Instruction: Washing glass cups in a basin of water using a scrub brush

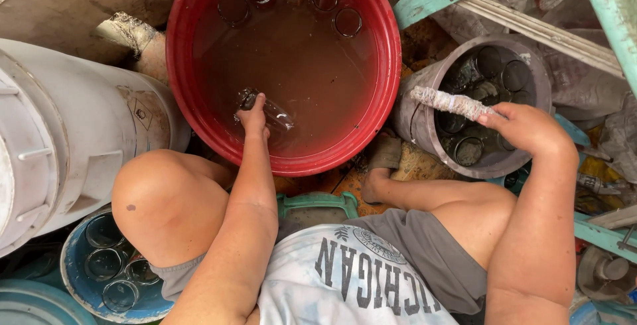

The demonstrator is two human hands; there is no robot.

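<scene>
While my left hand (254, 118) grips a glass jar (267, 111) lying in the red basin's (199, 6) brown water, my right hand (524, 126) is closed around a worn brush (451, 103) above the grey bucket (415, 123).

A pale label (147, 114) sits on the side of the big white drum (60, 132) at the left, just beside the red tub (378, 93); it is roughly rectangular, off-white and stained brown, with a small black diamond-shaped hazard mark near its upper part (the rest of its print is too worn to make out); its lower edge curves away round the drum wall; crumpled clear plastic bags (564, 66) lie at the upper right, behind the grey bucket (418, 126), greyish and dusty, with no label that can be told; no signs or screens show.
</scene>
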